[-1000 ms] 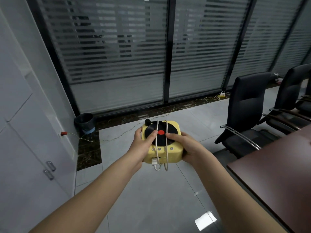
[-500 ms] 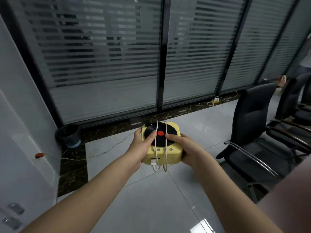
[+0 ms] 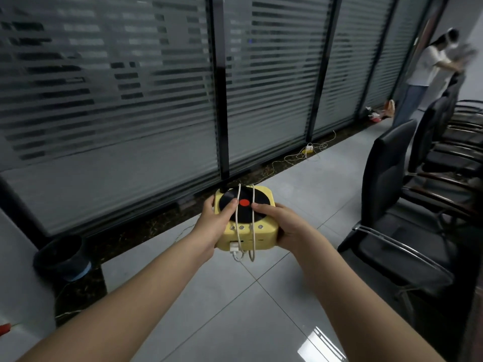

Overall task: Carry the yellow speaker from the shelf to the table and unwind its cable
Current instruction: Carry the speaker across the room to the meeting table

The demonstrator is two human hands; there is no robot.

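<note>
Since the earlier frame our view swung right; a blurred person [image 3: 423, 74] came into sight. We noted the yellow speaker [image 3: 245, 218] over the floor, underside hidden, cable [image 3: 253, 220] wrapped round it. Left hand [image 3: 218, 227] and right hand [image 3: 283, 226] clamped its sides, thumbs on top.

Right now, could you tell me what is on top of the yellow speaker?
A black disc with a red centre, two strands of white cable across it, and both thumbs. The left hand and right hand cover the speaker sides.
</note>
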